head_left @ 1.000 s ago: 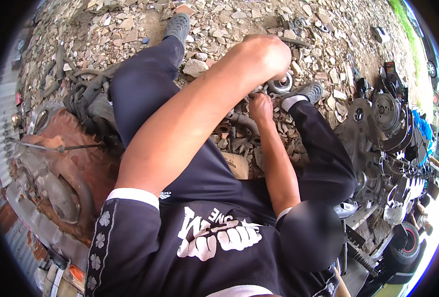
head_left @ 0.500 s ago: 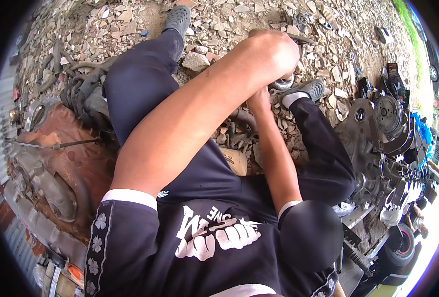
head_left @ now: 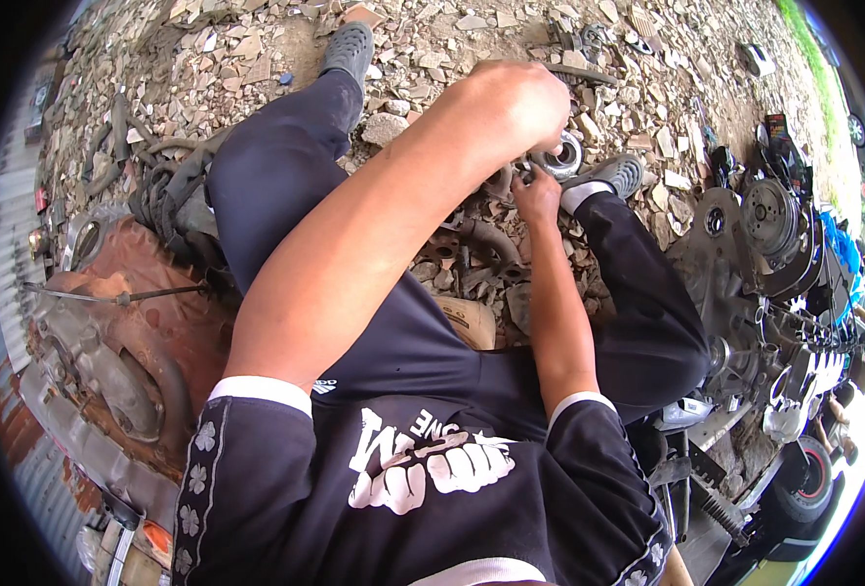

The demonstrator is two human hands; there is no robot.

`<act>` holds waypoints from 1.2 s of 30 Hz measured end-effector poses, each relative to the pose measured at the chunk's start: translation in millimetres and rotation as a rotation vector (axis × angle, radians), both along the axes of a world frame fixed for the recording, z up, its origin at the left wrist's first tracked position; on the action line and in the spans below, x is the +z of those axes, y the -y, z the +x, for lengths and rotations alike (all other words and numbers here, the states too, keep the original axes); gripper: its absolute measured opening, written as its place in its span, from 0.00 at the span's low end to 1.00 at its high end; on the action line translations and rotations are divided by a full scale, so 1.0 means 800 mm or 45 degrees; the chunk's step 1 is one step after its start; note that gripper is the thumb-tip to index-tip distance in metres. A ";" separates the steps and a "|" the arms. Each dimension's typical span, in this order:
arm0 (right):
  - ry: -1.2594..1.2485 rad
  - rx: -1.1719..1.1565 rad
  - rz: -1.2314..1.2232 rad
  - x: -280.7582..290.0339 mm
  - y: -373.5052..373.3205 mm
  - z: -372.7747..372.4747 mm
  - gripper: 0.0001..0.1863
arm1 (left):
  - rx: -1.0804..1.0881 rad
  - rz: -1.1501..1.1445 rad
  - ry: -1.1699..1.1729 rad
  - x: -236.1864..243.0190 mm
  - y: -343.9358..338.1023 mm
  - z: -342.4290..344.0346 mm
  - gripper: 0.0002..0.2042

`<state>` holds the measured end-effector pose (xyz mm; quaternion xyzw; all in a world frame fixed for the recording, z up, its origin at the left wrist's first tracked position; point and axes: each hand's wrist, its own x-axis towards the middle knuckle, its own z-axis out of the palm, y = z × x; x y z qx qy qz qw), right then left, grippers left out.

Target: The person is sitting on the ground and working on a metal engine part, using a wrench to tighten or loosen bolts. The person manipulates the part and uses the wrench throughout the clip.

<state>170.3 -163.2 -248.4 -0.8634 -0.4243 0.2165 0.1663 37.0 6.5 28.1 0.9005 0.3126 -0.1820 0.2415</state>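
Note:
My left hand (head_left: 525, 103) is closed, back upward, at the top of my outstretched forearm; its fingers curl down, and what they hold is hidden. Just below it, my right hand (head_left: 538, 195) is closed on a dark metal part (head_left: 502, 181) between my legs. A round silver-rimmed metal ring (head_left: 567, 153) sits beside both hands, partly covered by the left one. A curved rusty pipe with flanges (head_left: 486, 242) lies nearer me on the rubble.
Broken stone (head_left: 442, 39) surrounds my shoes. A rusty engine housing (head_left: 130, 342) and hoses (head_left: 164, 195) lie left. Right are brake drums (head_left: 771, 220), metal parts (head_left: 720, 322), blue plastic (head_left: 843, 244), a tyre (head_left: 803, 483) and partly visible people (head_left: 833, 425) at the rim.
My left hand has shifted slightly left and my right hand slightly right, both still close together. More of the metal ring and pipe shows than half a second ago.

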 end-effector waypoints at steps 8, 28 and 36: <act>-0.288 -0.102 -0.094 -0.027 -0.025 -0.016 0.29 | 0.003 -0.033 -0.043 0.006 0.003 0.006 0.17; -0.497 -0.240 -0.037 -0.054 -0.021 -0.062 0.35 | 0.038 0.002 -0.094 -0.003 0.005 0.011 0.17; -0.356 -0.125 -0.043 -0.069 -0.024 -0.029 0.34 | 0.006 -0.023 -0.065 -0.012 0.005 0.003 0.21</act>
